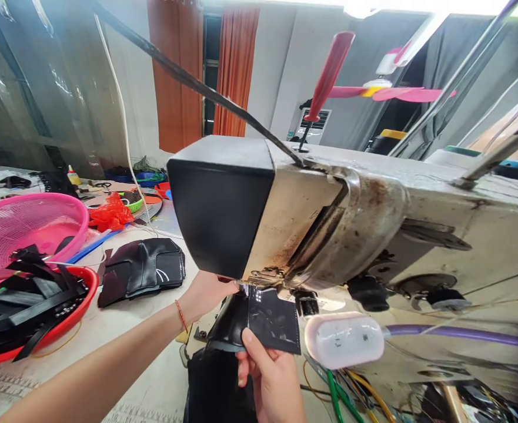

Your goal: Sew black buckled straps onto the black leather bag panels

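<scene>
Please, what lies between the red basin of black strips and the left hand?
A pile of glossy black pieces lies between them, as the head view shows.

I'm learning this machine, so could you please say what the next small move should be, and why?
Perhaps guide the black piece further under the machine: the right hand pinches its near edge, the left hand by its far end.

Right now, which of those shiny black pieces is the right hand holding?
The stitched black piece beneath the sewing machine's head, pinched by the right hand; the stacked pieces lie apart on the table.
</scene>
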`<act>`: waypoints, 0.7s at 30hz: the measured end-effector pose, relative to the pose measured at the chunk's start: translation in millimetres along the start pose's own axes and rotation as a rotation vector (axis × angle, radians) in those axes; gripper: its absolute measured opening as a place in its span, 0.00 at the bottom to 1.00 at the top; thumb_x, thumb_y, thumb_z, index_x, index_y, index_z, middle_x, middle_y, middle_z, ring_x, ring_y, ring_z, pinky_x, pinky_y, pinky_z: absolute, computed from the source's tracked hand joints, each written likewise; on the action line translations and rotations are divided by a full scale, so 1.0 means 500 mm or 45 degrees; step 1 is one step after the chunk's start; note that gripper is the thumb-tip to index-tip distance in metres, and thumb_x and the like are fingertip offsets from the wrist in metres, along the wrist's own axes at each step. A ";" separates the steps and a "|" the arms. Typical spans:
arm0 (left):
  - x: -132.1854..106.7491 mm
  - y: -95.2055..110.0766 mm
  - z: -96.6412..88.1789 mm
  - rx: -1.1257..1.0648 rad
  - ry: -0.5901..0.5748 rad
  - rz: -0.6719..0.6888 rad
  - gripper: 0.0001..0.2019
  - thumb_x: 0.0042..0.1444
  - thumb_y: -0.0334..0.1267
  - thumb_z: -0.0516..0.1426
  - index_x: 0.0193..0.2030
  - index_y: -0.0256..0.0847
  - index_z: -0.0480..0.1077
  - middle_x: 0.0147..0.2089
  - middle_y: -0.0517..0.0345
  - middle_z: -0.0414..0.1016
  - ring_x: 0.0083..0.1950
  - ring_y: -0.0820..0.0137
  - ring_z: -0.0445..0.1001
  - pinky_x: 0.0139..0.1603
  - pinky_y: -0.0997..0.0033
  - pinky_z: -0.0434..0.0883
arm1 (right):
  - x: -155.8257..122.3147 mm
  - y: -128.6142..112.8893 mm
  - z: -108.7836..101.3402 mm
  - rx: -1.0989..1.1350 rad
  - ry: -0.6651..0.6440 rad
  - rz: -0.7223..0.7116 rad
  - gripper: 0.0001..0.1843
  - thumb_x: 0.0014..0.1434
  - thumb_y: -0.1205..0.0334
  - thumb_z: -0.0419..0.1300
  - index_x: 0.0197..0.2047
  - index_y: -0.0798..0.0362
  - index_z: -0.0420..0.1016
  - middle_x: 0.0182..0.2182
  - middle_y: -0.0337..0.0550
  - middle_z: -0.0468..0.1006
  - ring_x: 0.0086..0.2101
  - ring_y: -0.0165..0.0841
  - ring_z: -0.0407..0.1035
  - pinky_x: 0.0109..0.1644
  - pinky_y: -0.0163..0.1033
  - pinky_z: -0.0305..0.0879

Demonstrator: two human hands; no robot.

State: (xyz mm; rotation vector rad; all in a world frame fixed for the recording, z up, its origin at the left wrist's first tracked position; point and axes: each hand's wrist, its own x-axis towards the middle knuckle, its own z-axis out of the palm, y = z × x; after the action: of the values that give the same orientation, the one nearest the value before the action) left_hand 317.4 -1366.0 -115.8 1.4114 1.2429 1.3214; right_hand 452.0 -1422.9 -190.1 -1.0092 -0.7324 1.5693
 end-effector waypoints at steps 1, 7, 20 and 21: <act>0.003 0.000 -0.001 0.007 0.003 0.020 0.19 0.44 0.34 0.60 0.46 0.35 0.77 0.49 0.52 0.80 0.52 0.58 0.76 0.57 0.62 0.69 | 0.001 -0.005 0.002 -0.006 -0.001 -0.002 0.26 0.37 0.43 0.74 0.19 0.60 0.74 0.14 0.43 0.72 0.13 0.24 0.59 0.17 0.31 0.59; -0.042 -0.011 -0.014 0.499 0.329 0.369 0.09 0.51 0.33 0.56 0.39 0.39 0.74 0.36 0.54 0.78 0.45 0.60 0.75 0.54 0.57 0.70 | -0.001 -0.049 0.021 -0.063 -0.008 0.029 0.27 0.33 0.42 0.75 0.18 0.58 0.72 0.15 0.42 0.72 0.15 0.25 0.60 0.18 0.31 0.56; -0.092 -0.079 -0.004 0.933 0.261 1.321 0.15 0.54 0.20 0.51 0.43 0.37 0.72 0.37 0.52 0.75 0.37 0.67 0.71 0.36 0.69 0.73 | 0.005 -0.045 -0.045 -1.131 -0.029 -1.448 0.05 0.56 0.61 0.65 0.34 0.53 0.78 0.26 0.44 0.77 0.27 0.35 0.70 0.34 0.40 0.69; -0.093 -0.080 -0.006 0.926 0.284 1.326 0.15 0.54 0.20 0.51 0.43 0.37 0.72 0.37 0.52 0.75 0.37 0.68 0.72 0.36 0.69 0.73 | 0.014 -0.051 -0.051 -1.261 0.010 -1.734 0.07 0.55 0.64 0.66 0.39 0.53 0.78 0.30 0.47 0.78 0.30 0.37 0.72 0.39 0.42 0.70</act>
State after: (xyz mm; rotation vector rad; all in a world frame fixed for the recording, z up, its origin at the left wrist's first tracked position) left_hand 311.3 -1404.5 -162.9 2.7245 1.2108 1.7972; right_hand 486.0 -1411.4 -181.1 -0.7865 -1.7561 -0.0519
